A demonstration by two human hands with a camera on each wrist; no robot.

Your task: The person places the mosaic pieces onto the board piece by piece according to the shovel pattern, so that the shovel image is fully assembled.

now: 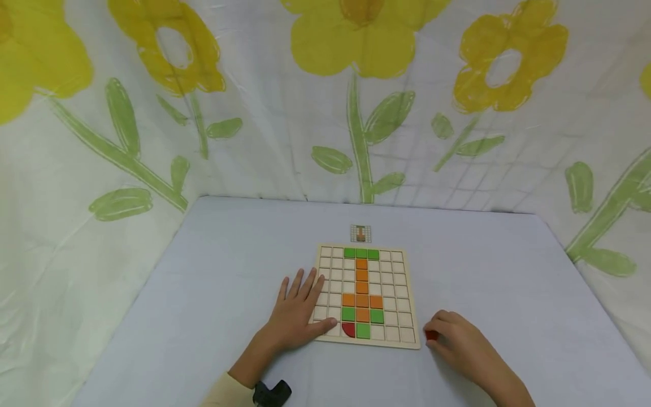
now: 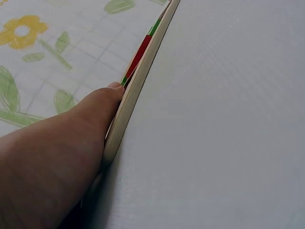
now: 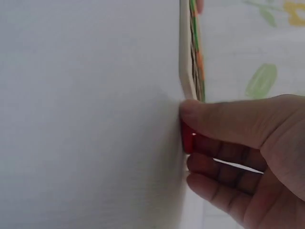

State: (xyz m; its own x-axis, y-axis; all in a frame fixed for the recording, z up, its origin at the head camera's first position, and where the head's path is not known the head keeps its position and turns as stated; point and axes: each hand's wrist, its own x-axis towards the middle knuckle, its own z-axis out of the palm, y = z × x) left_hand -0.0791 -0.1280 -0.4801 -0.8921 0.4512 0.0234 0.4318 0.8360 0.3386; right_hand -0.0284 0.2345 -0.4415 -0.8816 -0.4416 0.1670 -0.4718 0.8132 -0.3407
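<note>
A square wooden grid board (image 1: 395, 323) lies on the table, with green tiles in the top row, orange tiles (image 1: 362, 276) down the middle and more green near the bottom. One red rounded tile (image 1: 348, 329) sits in the bottom row. My left hand (image 1: 293, 316) rests with fingers spread over the board's left edge, its thumb (image 2: 102, 102) on the near edge. Just off the board's lower right corner, my right hand (image 1: 460, 343) pinches a small red tile (image 3: 187, 137) between thumb and fingers. The fingers partly hide that tile.
Beyond the board's far edge lies a small pattern card (image 1: 360, 233) showing a similar figure on a grid. The pale table (image 1: 229, 254) ends at a white cloth with yellow flowers (image 1: 356, 39). A dark band (image 1: 272, 393) is on the left wrist.
</note>
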